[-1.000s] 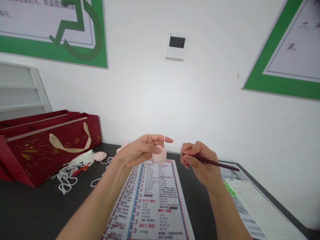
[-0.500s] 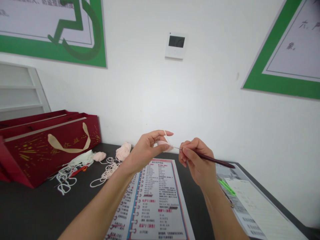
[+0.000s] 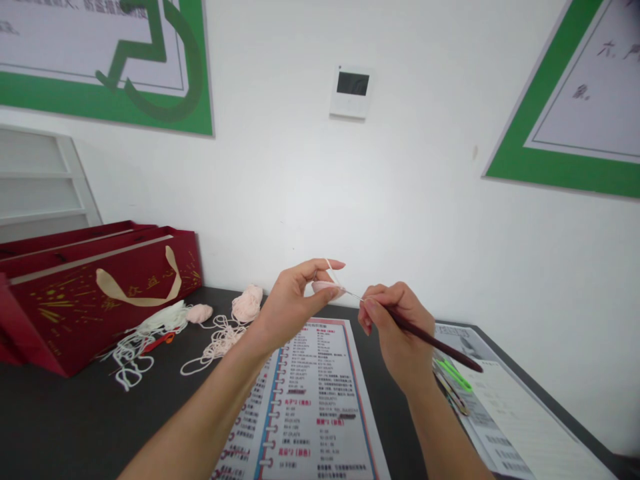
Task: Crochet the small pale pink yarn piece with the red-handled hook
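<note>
Between the thumb and fingers of my left hand (image 3: 295, 297) is a small pale pink crochet piece (image 3: 325, 289). A strand of yarn (image 3: 331, 270) runs from it up over my raised index finger. My right hand (image 3: 397, 327) grips a crochet hook (image 3: 435, 340) with a dark reddish-brown handle, held like a pen. Its thin metal shaft points left, and its tip meets the edge of the pink piece; the tip itself is too small to make out. Both hands are above a printed pattern sheet (image 3: 325, 387) on the dark table.
A pink yarn ball (image 3: 247, 303) with loose strands, a smaller pink ball (image 3: 199, 313), white yarn (image 3: 133, 367) and an orange-red tool (image 3: 161, 341) lie left. Red gift bags (image 3: 100, 293) stand behind. Green scissors (image 3: 456, 375) rest on papers (image 3: 520, 407) at right. A white wall is behind.
The back end of the hook's handle has swung down and slightly right as my right hand turned. My left hand and the pink piece have barely shifted.
</note>
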`<state>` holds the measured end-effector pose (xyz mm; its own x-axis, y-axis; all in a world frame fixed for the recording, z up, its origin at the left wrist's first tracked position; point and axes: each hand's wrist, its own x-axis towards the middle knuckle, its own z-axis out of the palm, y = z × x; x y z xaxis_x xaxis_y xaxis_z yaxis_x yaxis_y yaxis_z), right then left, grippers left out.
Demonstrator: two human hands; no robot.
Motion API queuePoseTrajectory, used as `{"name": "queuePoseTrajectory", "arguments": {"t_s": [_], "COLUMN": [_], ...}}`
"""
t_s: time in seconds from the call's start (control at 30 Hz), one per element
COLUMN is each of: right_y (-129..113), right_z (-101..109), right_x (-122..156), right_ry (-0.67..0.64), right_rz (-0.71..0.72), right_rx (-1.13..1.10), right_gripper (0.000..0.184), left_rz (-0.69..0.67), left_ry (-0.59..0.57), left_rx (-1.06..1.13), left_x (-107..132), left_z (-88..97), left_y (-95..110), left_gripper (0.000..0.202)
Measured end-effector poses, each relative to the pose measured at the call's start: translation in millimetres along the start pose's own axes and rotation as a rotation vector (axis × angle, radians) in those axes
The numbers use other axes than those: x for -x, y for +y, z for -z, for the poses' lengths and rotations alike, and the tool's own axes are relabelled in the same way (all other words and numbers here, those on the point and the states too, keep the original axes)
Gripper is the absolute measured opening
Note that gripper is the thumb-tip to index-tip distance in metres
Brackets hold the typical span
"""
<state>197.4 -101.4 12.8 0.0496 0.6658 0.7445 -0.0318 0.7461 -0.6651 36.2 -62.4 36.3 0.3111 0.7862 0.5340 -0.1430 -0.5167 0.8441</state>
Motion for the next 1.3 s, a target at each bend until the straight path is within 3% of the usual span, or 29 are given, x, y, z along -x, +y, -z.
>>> {"name": "queuePoseTrajectory", "arguments": {"t_s": [0.13,0.27,0.4,0.47,0.67,0.77,0.87,0.97,1.1,1.2,1.3], "right_y": [0,3,11,16,23,29,35,33,16,4,-3], "right_z": [-8,-20,-21,-15,9,13,8,-2,-13,-15,-15], "right_x": [7,13,12,9,-7,-9,-6,-1,8,10,4], "right_ry": [0.05,0.13,0.146,0.099,-0.17,-0.173,-0.11,-0.054,-0.013,0.074,0.161], "right_rz": [0.041,0.197,0.207,0.262,0.689,0.831,0.889,0.788,0.574,0.282,-0.047], "right_rx": [0.209,0.498,0.492,0.478,0.616,0.716,0.88,0.934,0.754,0.464,0.037], "right_gripper": [0.017,0.012,0.012,0.014,0.029,0.032,0.032,0.026,0.021,0.016,0.016], "left_rz": [-0.084,-0.155,-0.227,-0.197,0.075,0.195,0.213,0.134,0.011,-0.054,-0.121], "left_ry": [0.036,0.077,0.053,0.045,-0.055,-0.083,-0.033,0.043,0.078,0.081,0.061], "left_rx": [-0.108,-0.223,-0.33,-0.268,0.195,0.391,0.427,0.313,0.14,0.043,-0.046], "left_x": [-1,1,4,4,0,-1,0,-1,-2,-2,-1], "left_z": [-0.1,-6.6,-12.8,-13.0,-11.3,-13.6,-16.1,-16.0,-10.8,-5.9,-2.9], "left_y": [-4,-8,-8,-7,-7,-7,-9,-12,-14,-11,-9], "left_gripper": [0.025,0.027,0.031,0.032,0.036,0.039,0.037,0.038,0.038,0.035,0.03]}}
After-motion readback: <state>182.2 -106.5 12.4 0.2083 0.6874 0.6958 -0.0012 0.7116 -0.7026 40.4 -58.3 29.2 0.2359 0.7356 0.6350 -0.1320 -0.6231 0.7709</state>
